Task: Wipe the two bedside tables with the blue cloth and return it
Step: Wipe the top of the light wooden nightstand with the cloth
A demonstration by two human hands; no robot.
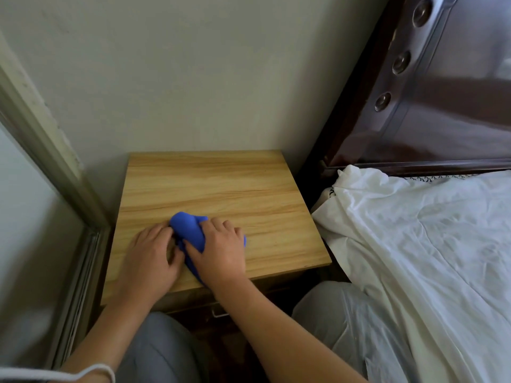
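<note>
You see a bright blue cloth [188, 230] bunched on a bedside table [221, 186] of pale honey-yellow wood, streaked with darker brown and orange grain lines. Beside it your bed sheet [428, 244] is plain white, with a thin line of small black marks near its top edge. The headboard [456, 92] is glossy dark reddish-brown, studded with round silver buttons. The wall [179, 78] is off-white. Your trousers [160, 349] are light grey.

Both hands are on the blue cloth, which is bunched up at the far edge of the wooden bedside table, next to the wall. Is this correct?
Not quite. The head view shows the cloth bunched at the near edge of the table, close to the person, not by the wall. The rest holds: the left hand and right hand are both on it.
</note>
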